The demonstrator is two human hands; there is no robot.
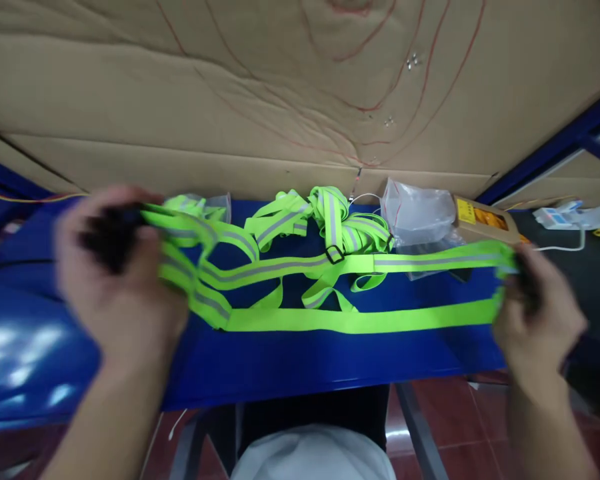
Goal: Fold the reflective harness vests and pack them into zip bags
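A neon-green reflective strap [360, 323] with grey stripes is stretched between my two hands above the blue table. At the left, my left hand [125, 280] is closed round bunched straps and something black that is blurred. My right hand [540, 307] grips the strap's far right end, where a dark piece shows between the fingers. A black slider buckle [335, 254] sits on the upper run of the strap, near the middle. Behind it lies a heap of similar green straps [350, 220], partly hidden by the stretched one.
Clear plastic bags [417, 210] lie at the back right beside a cardboard box [487, 220] with a yellow label. Further right are a white device with a cable [565, 215] and a dark surface. A cardboard panel [280, 87] with red lines stands behind the blue table [330, 363].
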